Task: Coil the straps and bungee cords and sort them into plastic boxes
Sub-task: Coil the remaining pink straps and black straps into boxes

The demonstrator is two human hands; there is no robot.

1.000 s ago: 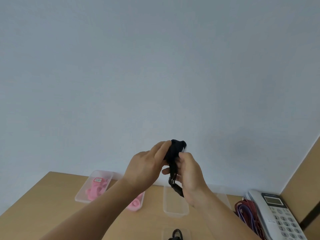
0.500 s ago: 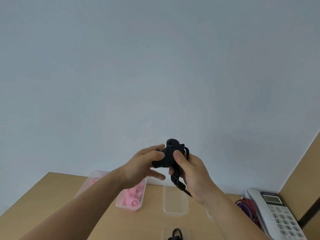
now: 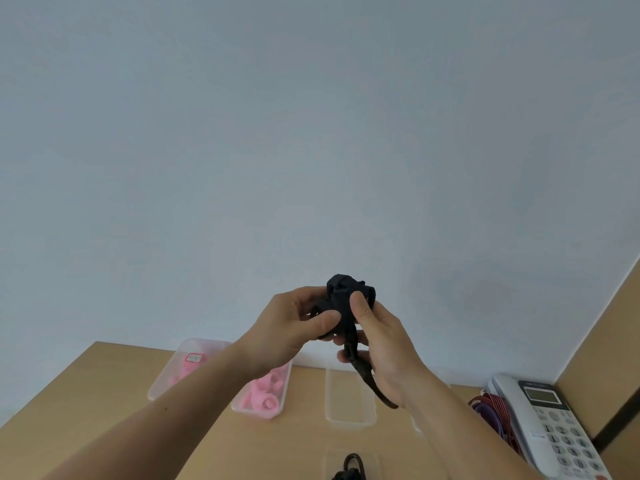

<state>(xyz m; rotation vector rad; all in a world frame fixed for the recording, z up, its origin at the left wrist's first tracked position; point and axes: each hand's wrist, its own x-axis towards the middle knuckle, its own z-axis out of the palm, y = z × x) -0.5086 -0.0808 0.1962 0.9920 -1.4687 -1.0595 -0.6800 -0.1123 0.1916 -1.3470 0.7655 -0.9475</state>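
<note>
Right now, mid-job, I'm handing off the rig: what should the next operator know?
Left hand: grips the black strap bundle, raised above the table.
Right hand: pinches the same bundle; its loose tail hangs through the grip.
Done: pink coils lie in two clear boxes; a black coil in the near box.
Left: finish this coil, box it; middle box looks empty; red and purple cords by the phone are unsorted.
</note>
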